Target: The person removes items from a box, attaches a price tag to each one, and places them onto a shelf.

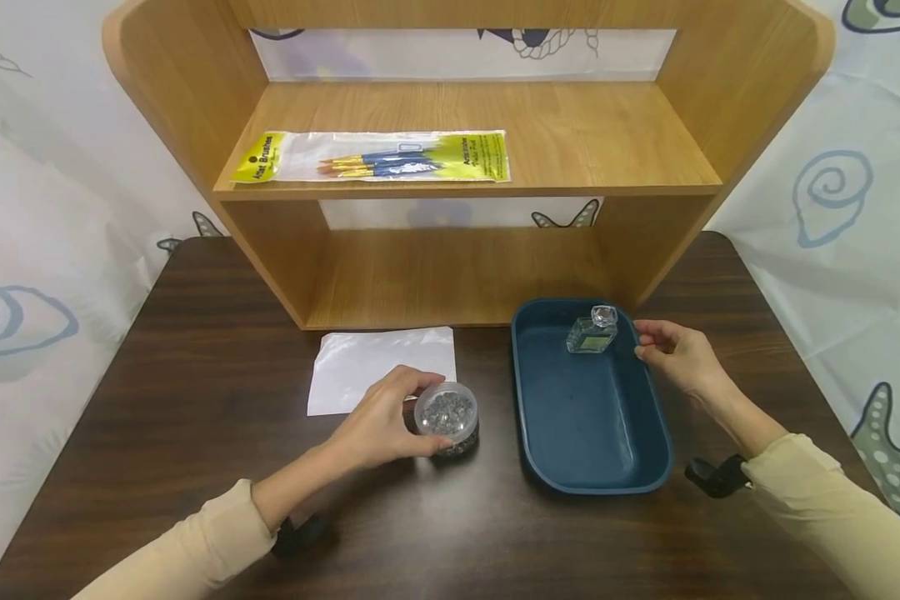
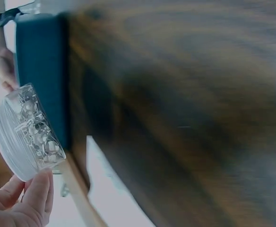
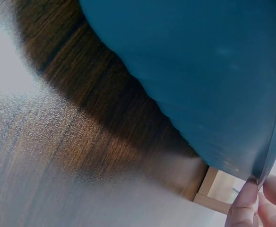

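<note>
Starting at far left: white cloth (image 1: 41, 217) printed with blue shell outlines. Next, dark wood-grain table (image 1: 157, 400). At its far side, tan shelf (image 1: 465, 267), two levels seen. Lying along front of upper level, toward left: brush pack (image 1: 375, 158), clear with yellow ends, blue-handled brushes inside. Below, on table just in front of shelf: white paper (image 1: 378, 358), lower right corner partly covered in head view by left hand (image 1: 390, 421). Reaching in from lower left, pale sleeve, something black under wrist. Gripping jar (image 1: 447, 417) by its sides, thumb and fingers parted to jar's width. Round, clear, pale lid, silvery bits inside. Held between paper and tray, near mid-table; cannot tell whether touching table.

Moving right: blue tray (image 1: 585, 417), round-cornered, long sides running toward shelf. Inside, near far end: clear glass bottle (image 1: 592, 333), faceted stopper, greenish label. Pinching tray's right rim near far corner with right hand (image 1: 678, 358): thumb and fingertips nearly together, rim between. Pale sleeve here too. Ending at far right with more cloth, spiral shell and spotted starfish printed on.
</note>
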Demonstrator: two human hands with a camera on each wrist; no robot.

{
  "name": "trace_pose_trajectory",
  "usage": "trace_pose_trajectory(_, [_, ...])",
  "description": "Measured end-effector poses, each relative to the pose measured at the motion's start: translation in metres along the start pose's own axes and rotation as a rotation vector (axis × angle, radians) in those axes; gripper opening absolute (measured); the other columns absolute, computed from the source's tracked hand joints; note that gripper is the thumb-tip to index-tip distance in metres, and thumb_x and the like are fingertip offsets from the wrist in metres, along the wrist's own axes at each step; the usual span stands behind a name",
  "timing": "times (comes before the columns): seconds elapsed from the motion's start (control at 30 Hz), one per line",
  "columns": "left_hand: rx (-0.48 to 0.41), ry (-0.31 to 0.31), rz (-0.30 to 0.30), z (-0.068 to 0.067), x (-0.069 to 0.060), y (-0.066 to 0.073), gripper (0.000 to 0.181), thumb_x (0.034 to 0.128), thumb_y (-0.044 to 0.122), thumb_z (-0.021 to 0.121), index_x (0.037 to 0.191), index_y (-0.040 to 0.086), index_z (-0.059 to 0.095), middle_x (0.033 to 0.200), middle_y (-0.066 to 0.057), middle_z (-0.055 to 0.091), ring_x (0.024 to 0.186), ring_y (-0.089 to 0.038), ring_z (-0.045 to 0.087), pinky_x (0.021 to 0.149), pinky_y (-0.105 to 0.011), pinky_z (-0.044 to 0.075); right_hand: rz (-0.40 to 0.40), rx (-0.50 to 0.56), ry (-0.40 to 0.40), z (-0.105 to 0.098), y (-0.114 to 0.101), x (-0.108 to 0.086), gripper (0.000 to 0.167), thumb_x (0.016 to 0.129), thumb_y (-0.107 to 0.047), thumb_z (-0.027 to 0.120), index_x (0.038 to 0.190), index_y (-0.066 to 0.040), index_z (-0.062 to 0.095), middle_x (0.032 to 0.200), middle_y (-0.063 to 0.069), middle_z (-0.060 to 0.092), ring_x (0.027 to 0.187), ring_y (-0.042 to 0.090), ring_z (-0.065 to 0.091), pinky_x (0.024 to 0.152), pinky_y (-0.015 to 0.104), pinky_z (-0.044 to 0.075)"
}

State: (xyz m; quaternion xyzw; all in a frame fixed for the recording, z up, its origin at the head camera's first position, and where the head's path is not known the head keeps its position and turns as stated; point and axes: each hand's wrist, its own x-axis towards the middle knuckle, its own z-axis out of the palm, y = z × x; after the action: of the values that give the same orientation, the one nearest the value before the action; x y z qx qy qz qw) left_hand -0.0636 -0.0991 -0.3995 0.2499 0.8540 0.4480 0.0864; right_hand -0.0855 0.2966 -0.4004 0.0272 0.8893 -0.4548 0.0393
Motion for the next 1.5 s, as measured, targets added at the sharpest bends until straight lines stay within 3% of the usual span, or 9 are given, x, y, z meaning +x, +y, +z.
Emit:
trace_pose_trajectory(0.13, [0.017,-0.019,-0.007,0.000,-0.010,-0.011,0.066,0.0618,0.020,0.087,0.119,0.003,0.058,0.109,-0.005,0.056,0.100,-0.017,0.057,0.084,-0.022,0.051,-0.011,-0.012,0.012,-0.003,0.001,-0.002,0.040,0.089,0.000,0.058,0.127,0.012,0.049,0.102,0.018,0.057,0.078,-0.005,0.050,0.066,0.010,0.046])
trace_pose_trajectory(0.23, [0.078,-0.021,0.011,0.001,-0.014,-0.018,0.067,0.0623,0.025,0.087,0.119,0.005,0.059,0.107,-0.004,0.057,0.097,-0.015,0.057,0.083,-0.024,0.052,-0.017,-0.032,0.026,-0.005,0.001,-0.004,0.040,0.089,0.001,0.058,0.126,0.012,0.049,0.100,0.017,0.057,0.077,-0.005,0.050,0.065,0.010,0.045])
trace_pose_trajectory(0.37, [0.142,-0.012,0.036,0.001,-0.018,-0.026,0.067,0.0616,0.029,0.087,0.119,0.007,0.059,0.105,-0.001,0.058,0.094,-0.012,0.056,0.081,-0.025,0.052,-0.017,-0.037,0.028,-0.005,0.002,-0.005,0.040,0.089,0.000,0.058,0.126,0.012,0.050,0.097,0.011,0.058,0.077,-0.006,0.050,0.065,0.010,0.046])
trace_pose_trajectory(0.5, [0.147,-0.014,0.047,0.001,-0.021,-0.032,0.068,0.0619,0.030,0.086,0.120,0.008,0.059,0.107,0.000,0.058,0.094,-0.011,0.055,0.081,-0.025,0.050,-0.013,-0.024,0.029,-0.005,0.002,-0.005,0.040,0.089,0.001,0.058,0.126,0.012,0.050,0.095,0.005,0.058,0.078,-0.006,0.050,0.065,0.010,0.046])
trace_pose_trajectory(0.97, [0.159,-0.045,0.058,-0.001,-0.027,-0.041,0.071,0.0596,0.028,0.086,0.121,0.007,0.058,0.113,-0.002,0.057,0.099,-0.013,0.054,0.085,-0.028,0.047,-0.028,0.006,0.015,-0.004,0.002,-0.003,0.040,0.090,-0.001,0.058,0.126,0.013,0.048,0.088,-0.011,0.054,0.078,-0.005,0.050,0.066,0.010,0.045])
trace_pose_trajectory(1.5, [0.172,-0.065,0.093,-0.004,-0.032,-0.046,0.072,0.0606,0.027,0.086,0.123,0.009,0.054,0.116,0.000,0.054,0.104,-0.012,0.052,0.090,-0.028,0.045,-0.023,-0.018,-0.002,0.000,0.002,0.000,0.041,0.090,0.000,0.057,0.128,0.011,0.048,0.092,-0.004,0.054,0.078,-0.005,0.050,0.065,0.010,0.045])
